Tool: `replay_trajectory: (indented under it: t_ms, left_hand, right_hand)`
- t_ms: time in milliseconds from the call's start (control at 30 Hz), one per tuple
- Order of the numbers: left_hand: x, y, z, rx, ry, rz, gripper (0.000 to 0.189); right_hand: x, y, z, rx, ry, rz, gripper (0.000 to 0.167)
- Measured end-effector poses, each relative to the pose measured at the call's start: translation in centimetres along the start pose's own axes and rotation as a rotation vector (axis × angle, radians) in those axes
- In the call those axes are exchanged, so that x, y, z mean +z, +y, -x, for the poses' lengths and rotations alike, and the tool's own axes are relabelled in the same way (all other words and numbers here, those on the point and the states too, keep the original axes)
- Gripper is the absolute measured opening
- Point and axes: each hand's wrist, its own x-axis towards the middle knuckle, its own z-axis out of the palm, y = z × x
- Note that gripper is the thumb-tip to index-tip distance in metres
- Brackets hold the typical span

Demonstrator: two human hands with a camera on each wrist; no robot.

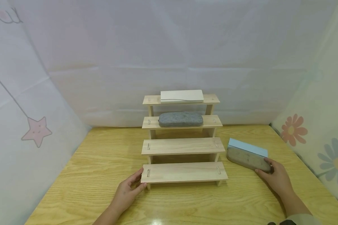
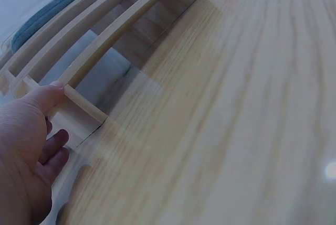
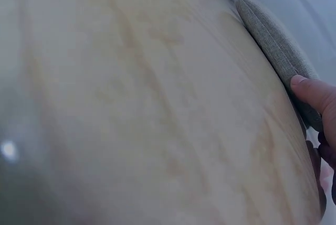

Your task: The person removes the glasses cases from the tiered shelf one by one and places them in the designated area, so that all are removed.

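A pale wooden stepped display rack (image 1: 183, 172) with several shelves stands mid-table. My left hand (image 1: 126, 192) holds the left end of its lowest shelf; in the left wrist view the thumb (image 2: 44, 98) lies on the front corner, with the other fingers below it. To the right of the rack, my right hand (image 1: 278, 177) grips the near right end of a grey-brown glasses case (image 1: 246, 158) lying on the table. Its thumb (image 3: 310, 89) presses the case's front side in the right wrist view, where the other fingers are partly cut off.
Directly behind the held case lies a light blue case (image 1: 248, 147). A dark grey glasses case (image 1: 181, 119) rests on the second shelf from the top, and a white case (image 1: 181, 96) on the top shelf. Fabric walls (image 1: 186, 40) enclose the wooden table (image 1: 101, 162) behind and at both sides.
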Motion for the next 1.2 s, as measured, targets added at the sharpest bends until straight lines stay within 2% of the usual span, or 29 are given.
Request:
replay_trajectory:
  t_ms: [333, 967, 1200]
  left_hand:
    - [0.1, 0.0, 0.0, 0.000, 0.028, -0.059, 0.060]
    - [0.0, 0.1, 0.0, 0.010, 0.016, -0.041, 0.061]
    - [0.1, 0.1, 0.1, 0.043, 0.033, -0.056, 0.060]
  right_hand:
    - [0.1, 0.8, -1.9, 0.003, -0.020, -0.004, 0.077]
    - [0.2, 1.5, -4.5, 0.036, -0.041, 0.000, 0.078]
    - [0.1, 1.3, -5.1, 0.066, -0.061, -0.003, 0.080]
